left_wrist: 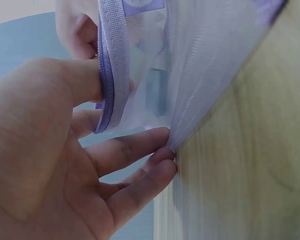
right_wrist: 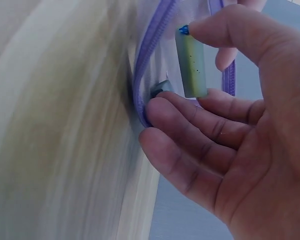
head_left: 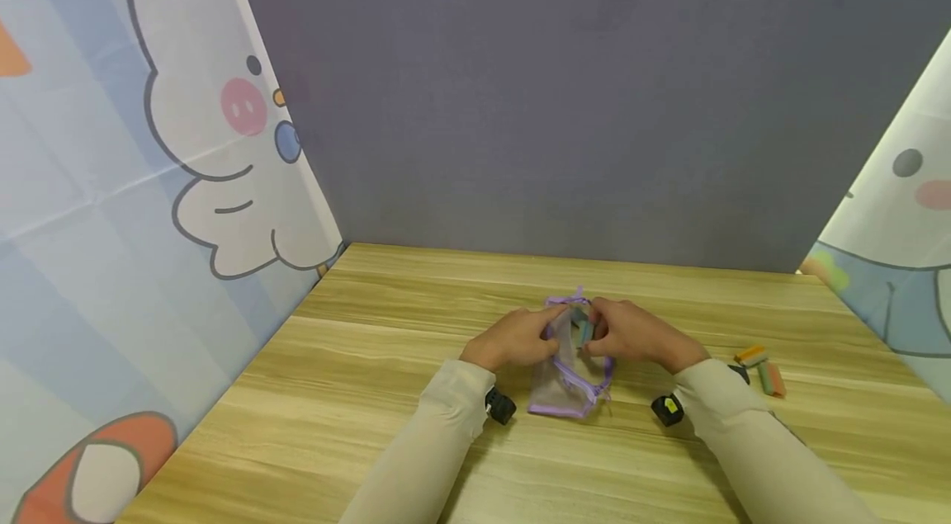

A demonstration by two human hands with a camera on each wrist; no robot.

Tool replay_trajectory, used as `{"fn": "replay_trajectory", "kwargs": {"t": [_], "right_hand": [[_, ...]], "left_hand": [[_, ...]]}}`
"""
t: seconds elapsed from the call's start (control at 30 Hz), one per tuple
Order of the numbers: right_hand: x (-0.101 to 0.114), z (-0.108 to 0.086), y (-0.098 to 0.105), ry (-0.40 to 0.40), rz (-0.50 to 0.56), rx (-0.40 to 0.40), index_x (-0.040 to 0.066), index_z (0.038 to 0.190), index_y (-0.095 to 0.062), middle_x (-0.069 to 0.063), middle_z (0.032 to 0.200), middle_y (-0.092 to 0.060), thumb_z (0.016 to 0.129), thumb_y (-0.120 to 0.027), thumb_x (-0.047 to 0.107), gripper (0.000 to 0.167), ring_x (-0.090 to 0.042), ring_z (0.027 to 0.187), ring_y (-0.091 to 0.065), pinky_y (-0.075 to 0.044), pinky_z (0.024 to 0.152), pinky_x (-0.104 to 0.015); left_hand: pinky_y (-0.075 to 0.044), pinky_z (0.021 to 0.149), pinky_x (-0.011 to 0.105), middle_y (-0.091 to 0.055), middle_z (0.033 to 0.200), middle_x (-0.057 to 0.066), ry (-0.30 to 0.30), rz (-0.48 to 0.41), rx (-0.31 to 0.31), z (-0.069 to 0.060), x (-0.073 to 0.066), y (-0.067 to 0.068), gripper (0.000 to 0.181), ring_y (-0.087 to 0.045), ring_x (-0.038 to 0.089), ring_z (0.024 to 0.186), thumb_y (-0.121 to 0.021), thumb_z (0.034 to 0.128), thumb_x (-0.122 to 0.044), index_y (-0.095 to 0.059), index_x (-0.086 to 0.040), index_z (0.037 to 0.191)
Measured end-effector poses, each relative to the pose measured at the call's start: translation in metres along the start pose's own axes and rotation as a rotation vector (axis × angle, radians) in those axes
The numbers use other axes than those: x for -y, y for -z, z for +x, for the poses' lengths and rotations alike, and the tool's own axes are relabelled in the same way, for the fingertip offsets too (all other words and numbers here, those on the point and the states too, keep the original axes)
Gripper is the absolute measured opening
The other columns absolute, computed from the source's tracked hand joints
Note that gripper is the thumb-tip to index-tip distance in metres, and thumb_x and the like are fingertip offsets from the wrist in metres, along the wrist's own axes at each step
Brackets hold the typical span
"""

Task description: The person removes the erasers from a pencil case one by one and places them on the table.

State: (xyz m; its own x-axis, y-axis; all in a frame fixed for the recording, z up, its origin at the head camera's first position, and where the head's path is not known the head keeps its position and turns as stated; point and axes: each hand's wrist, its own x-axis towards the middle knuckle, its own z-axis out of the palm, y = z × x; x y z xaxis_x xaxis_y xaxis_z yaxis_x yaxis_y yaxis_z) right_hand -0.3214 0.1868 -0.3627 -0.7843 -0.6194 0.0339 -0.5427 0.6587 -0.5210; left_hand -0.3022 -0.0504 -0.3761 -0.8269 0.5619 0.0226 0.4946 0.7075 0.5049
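A mesh pouch with a purple zip edge [head_left: 553, 388] lies on the wooden table between both hands, its mouth spread apart. My left hand [head_left: 516, 337] pinches the zippered edge [left_wrist: 110, 65] between thumb and fingers, the other fingertips touching the mesh near the tabletop. At the mouth, my right hand [head_left: 635, 332] pinches a small green-and-yellow bar with a blue tip [right_wrist: 192, 65] by its two ends. A grey-blue piece [right_wrist: 162, 87] shows beside the right fingertips, inside the pouch. Through the mesh in the left wrist view, a blurred blue-green bar [left_wrist: 156, 92] is visible.
To the right of the right forearm lie an orange-and-green bar [head_left: 751, 356] and a green-and-orange bar [head_left: 771, 380]. A grey panel [head_left: 579, 95] stands behind the table [head_left: 357, 392], with cartoon-print cloth [head_left: 89, 202] at the left side.
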Motion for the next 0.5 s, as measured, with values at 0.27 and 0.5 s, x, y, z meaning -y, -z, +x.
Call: {"fn": "replay_trajectory", "kwargs": {"t": [0.27, 0.5], "right_hand": [[0.002, -0.007, 0.004, 0.011, -0.017, -0.043, 0.007, 0.104, -0.055, 0.004, 0.087, -0.065, 0.086, -0.075, 0.021, 0.030, -0.010, 0.076, -0.062, -0.052, 0.067, -0.032], [0.006, -0.013, 0.006, 0.036, -0.014, -0.074, 0.008, 0.103, -0.056, 0.002, 0.088, -0.064, 0.085, -0.076, 0.019, 0.029, -0.011, 0.079, -0.063, -0.053, 0.070, -0.032]], "left_hand": [[-0.030, 0.043, 0.022, -0.035, 0.053, -0.008, 0.009, 0.022, -0.012, 0.002, 0.002, -0.002, 0.067, -0.028, 0.005, 0.040, -0.058, 0.0978, -0.022, -0.032, -0.024, 0.159], [-0.029, 0.041, 0.022, -0.035, 0.051, -0.008, 0.024, 0.016, 0.000, 0.001, 0.003, -0.002, 0.068, -0.027, 0.005, 0.039, -0.057, 0.0977, -0.022, -0.029, -0.024, 0.160]]}}
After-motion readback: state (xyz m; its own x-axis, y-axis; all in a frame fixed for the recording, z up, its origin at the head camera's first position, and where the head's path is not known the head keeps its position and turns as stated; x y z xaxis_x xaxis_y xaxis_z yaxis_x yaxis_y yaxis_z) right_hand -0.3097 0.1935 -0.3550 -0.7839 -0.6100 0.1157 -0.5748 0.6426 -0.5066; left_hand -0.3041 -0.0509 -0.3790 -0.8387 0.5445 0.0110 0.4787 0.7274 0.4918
